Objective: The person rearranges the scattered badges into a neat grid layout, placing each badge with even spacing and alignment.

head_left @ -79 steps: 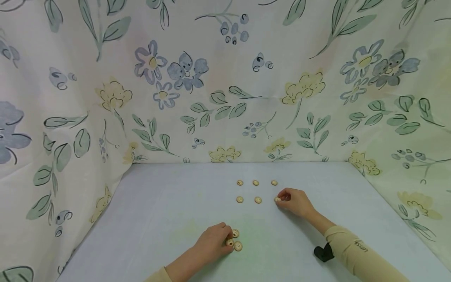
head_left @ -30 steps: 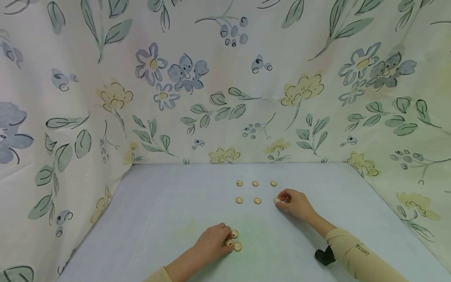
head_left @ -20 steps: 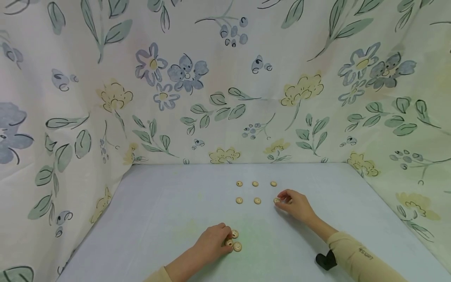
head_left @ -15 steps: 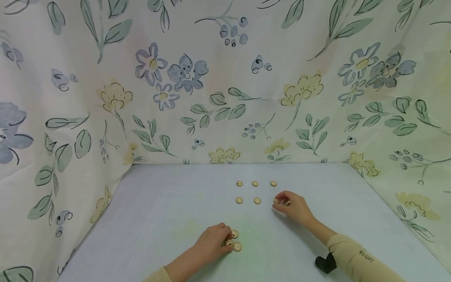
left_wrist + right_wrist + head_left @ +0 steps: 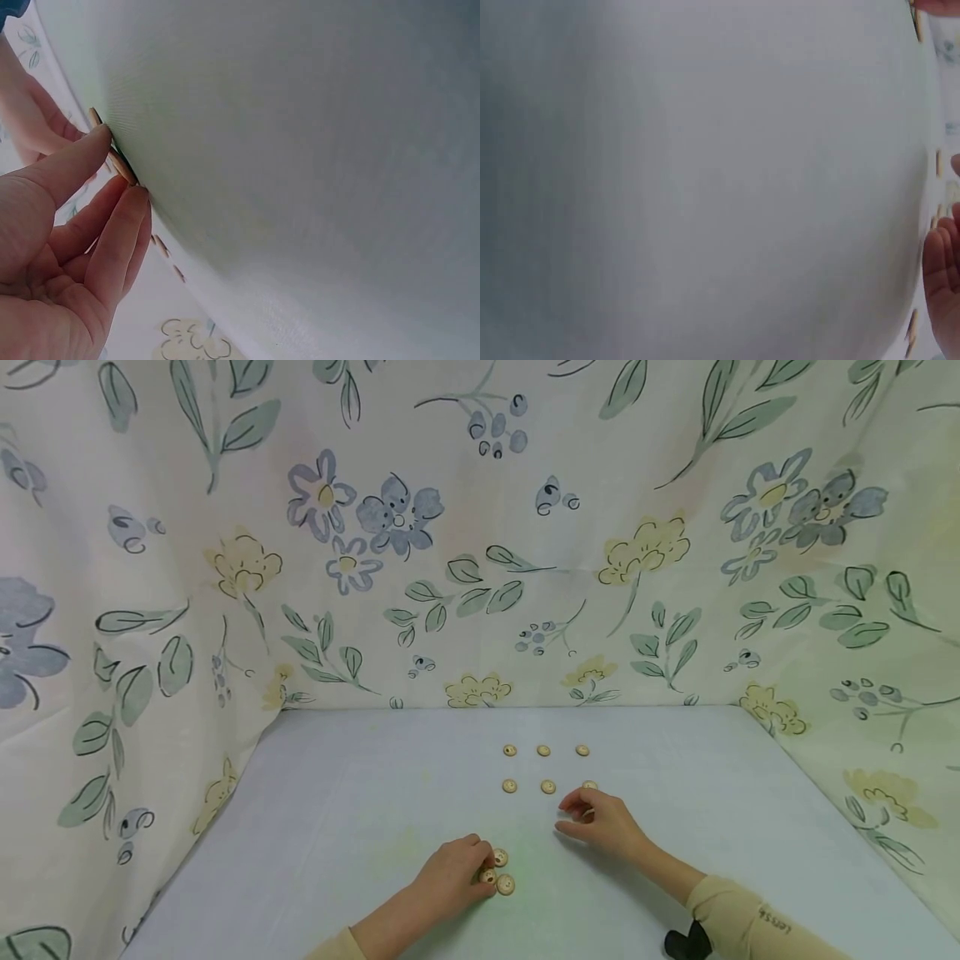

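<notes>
Three round wooden buttons lie in a cluster at the near middle of the head view. My left hand [image 5: 450, 872] pinches one, the left button [image 5: 487, 877], between thumb and fingers; the left wrist view shows this button [image 5: 122, 166] edge-on between the fingertips. Beside it are an upper button [image 5: 500, 857] and a lower right button [image 5: 506, 884]. My right hand [image 5: 609, 831] hovers with thumb and fingers apart, holding nothing. Just beyond its fingers lies the right button [image 5: 590, 785] of a front row, partly covered by the hand.
Further back, a front-row middle button [image 5: 548, 787] and left button [image 5: 509, 786] lie in line, with a back row of three, its middle button [image 5: 543, 750] among them. A black object [image 5: 687, 942] is at the right sleeve [image 5: 757, 918]. Floral cloth [image 5: 480, 610] surrounds the white table [image 5: 337, 793].
My right hand has let go of the right front-row button and moved toward me and to the left. That button stays in its row. My left hand keeps its place at the cluster.
</notes>
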Motion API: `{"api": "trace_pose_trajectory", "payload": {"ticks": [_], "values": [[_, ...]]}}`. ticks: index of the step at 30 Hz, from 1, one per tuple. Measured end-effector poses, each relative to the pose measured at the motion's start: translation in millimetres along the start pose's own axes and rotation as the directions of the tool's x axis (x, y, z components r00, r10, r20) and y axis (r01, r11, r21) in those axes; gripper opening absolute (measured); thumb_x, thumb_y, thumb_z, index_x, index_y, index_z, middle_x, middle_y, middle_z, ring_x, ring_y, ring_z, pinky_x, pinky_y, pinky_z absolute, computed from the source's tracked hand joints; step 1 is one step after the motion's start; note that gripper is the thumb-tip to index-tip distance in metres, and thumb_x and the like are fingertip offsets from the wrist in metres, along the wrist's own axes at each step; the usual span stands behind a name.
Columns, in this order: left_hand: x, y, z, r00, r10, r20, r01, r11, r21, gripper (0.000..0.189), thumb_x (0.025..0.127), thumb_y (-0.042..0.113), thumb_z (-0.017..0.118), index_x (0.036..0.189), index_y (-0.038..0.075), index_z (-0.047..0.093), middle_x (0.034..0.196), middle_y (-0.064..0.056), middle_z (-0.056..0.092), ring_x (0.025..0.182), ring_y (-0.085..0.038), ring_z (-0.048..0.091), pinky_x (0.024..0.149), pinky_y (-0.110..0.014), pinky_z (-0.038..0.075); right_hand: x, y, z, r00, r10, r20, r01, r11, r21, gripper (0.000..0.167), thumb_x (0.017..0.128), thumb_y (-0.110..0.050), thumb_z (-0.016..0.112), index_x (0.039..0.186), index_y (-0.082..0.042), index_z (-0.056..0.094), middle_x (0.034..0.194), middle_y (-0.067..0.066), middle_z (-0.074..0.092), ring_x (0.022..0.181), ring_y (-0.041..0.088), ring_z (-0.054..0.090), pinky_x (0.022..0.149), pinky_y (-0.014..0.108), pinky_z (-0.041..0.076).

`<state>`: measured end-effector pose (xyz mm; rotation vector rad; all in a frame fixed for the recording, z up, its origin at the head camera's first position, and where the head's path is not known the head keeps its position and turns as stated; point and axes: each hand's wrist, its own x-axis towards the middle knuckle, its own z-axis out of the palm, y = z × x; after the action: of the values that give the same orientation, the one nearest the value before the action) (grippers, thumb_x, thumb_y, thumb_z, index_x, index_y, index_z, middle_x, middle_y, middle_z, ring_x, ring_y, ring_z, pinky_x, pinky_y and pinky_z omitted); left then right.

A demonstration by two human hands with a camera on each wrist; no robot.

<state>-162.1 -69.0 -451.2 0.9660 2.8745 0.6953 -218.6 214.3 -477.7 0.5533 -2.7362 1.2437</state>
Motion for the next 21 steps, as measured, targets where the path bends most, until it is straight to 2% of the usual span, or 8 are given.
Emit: {"api": "trace_pose_trajectory", "payload": {"ticks": [15, 21], "values": [[0.9, 0.2, 0.4, 0.999, -0.027, 0.018, 0.027, 1.0, -0.008, 0.022, 0.078, 0.018, 0.082, 0.087, 0.014, 0.062, 0.075, 0.011, 0.046, 0.063, -0.003, 0.039, 0.058, -0.02, 0.037, -9.8, -25.5, 24.5, 0.989, -0.101, 0.109, 0.088, 0.989, 0.117, 0.027, 0.08, -0.023, 0.081, 0.096, -0.008, 0.067, 0.087, 0.001, 0.065, 0.078, 0.012, 0.059, 0.071, 0.025, 0.052], [0.6, -0.8, -0.2, 1.0, -0.007, 0.002, 0.007, 1.0, -0.001, 0.023, 0.078, 0.019, 0.082, 0.087, 0.014, 0.062, 0.075, 0.011, 0.047, 0.063, -0.003, 0.039, 0.058, -0.02, 0.037, -13.3, -34.0, 33.9, 0.978, -0.14, 0.157, 0.118, 0.983, 0.139, 0.027, 0.08, -0.024, 0.081, 0.096, -0.009, 0.066, 0.086, 0.001, 0.064, 0.077, 0.011, 0.06, 0.07, 0.024, 0.053]]}}
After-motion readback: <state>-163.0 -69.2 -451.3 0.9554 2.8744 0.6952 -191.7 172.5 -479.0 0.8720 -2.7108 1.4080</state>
